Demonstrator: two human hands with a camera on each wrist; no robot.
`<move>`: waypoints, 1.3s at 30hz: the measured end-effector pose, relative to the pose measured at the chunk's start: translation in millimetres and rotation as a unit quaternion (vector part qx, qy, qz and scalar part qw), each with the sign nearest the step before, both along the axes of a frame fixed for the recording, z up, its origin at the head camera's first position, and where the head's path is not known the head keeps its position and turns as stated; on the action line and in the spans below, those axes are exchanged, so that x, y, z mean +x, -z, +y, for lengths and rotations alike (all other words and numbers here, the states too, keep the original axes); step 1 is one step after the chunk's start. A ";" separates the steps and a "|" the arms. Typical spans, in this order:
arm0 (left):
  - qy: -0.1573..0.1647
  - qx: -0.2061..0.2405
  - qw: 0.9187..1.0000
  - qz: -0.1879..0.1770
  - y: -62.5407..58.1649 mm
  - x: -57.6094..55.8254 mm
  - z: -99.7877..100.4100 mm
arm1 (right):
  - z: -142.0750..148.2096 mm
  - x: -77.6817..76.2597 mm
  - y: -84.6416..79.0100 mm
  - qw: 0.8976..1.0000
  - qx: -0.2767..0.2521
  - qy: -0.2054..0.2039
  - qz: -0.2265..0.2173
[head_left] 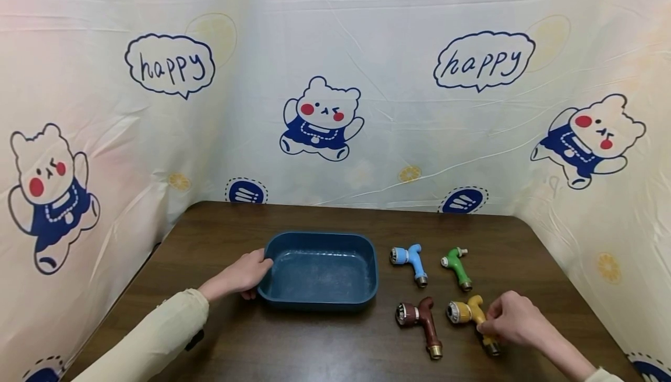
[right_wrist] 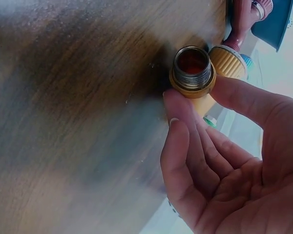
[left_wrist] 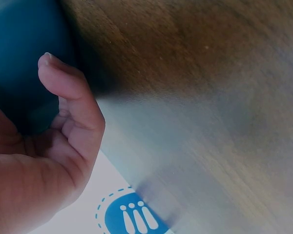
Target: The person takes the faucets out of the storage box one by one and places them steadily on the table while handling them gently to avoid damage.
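A dark blue rectangular basin (head_left: 317, 299) stands on the table, and my left hand (head_left: 246, 272) grips its left end, thumb at the rim. In the left wrist view curled fingers (left_wrist: 80, 105) lie against the basin's side (left_wrist: 29, 44). My right hand (head_left: 519, 319) pinches a yellow faucet (head_left: 476, 310) by its body between thumb and fingers. Its threaded metal end (right_wrist: 191, 73) faces the right wrist camera. Left of it lies a brown faucet (head_left: 427, 326). Behind these lie a blue faucet (head_left: 414, 261) and a green faucet (head_left: 457, 268).
The brown wooden table (head_left: 314, 350) carries everything. A pale curtain (head_left: 388, 38) printed with cartoon bears surrounds its back and sides. The faucets lie to the right of the basin, in two rows.
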State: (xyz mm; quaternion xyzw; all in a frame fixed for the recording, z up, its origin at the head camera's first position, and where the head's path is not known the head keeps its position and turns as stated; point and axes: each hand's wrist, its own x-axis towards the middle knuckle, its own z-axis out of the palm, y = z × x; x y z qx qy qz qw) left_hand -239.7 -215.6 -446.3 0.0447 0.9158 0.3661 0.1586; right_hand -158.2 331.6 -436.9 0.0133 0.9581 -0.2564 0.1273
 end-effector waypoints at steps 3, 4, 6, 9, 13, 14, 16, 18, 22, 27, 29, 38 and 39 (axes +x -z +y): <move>0.001 0.000 1.000 0.001 0.6 0.9 -0.5 | 0.1 0.6 1.5 1.000 -0.005 -0.004 0.000; 0.001 0.000 1.000 0.000 0.3 1.2 -0.5 | 0.3 0.8 2.1 1.000 -0.005 -0.005 0.001; 0.002 0.001 1.000 -0.002 -0.2 1.4 -0.6 | 0.5 1.1 3.1 1.000 -0.004 -0.007 0.002; 0.005 0.003 1.000 -0.004 -1.8 2.0 -0.8 | 0.7 0.9 3.6 1.000 -0.004 -0.008 0.006; 0.009 0.009 1.000 0.001 -3.3 3.0 -1.4 | 1.1 0.0 3.2 1.000 -0.004 -0.010 0.011; 0.010 0.008 1.000 0.002 -3.5 3.5 -1.6 | 1.3 -0.2 3.1 1.000 -0.004 -0.010 0.012; 0.010 0.009 1.000 0.003 -3.5 4.0 -1.7 | 1.7 -0.3 3.3 1.000 -0.005 -0.012 0.011; 0.011 0.007 1.000 0.006 -3.4 4.6 -1.8 | 1.9 0.2 3.4 1.000 -0.008 -0.012 0.009; 0.008 0.007 1.000 0.010 -3.7 5.2 -2.4 | 1.6 0.7 4.2 1.000 -0.017 -0.009 0.008; 0.004 0.006 1.000 0.012 -4.8 4.9 -3.7 | -0.1 0.0 3.5 1.000 -0.023 -0.006 -0.006; 0.004 0.006 1.000 0.007 -4.6 4.1 -3.9 | 0.0 0.0 1.3 1.000 -0.023 -0.004 -0.016; 0.011 0.006 1.000 -0.002 -4.3 0.1 -0.5 | 4.3 -1.8 -22.1 1.000 -0.002 -0.003 -0.007; 0.013 0.004 1.000 -0.004 -4.2 0.5 -0.1 | 4.1 -1.7 -24.4 1.000 -0.002 -0.005 -0.008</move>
